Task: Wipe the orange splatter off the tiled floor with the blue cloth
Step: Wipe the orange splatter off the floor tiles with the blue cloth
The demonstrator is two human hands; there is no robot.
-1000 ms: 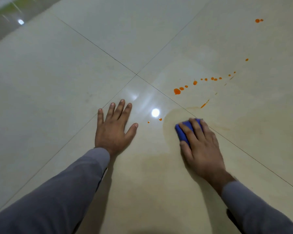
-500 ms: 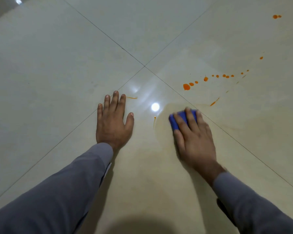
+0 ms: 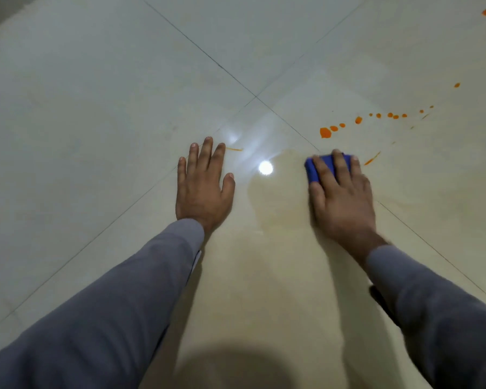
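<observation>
I have the right hand (image 3: 341, 192) laid flat over the blue cloth (image 3: 312, 169), fingers straight and pressing it to the tiled floor (image 3: 96, 108) right of centre; only the cloth's left and upper edges show. The left hand (image 3: 204, 186) rests flat at centre, fingers spread, holding nothing. The orange splatter (image 3: 325, 132) trails toward the upper right, and a thin orange streak (image 3: 234, 149) lies just beside the left fingertips. A pale smear (image 3: 278, 209) sits between the hands. My worry is that a loaded cloth spreads the film wider, and that the left hand drags through that streak.
</observation>
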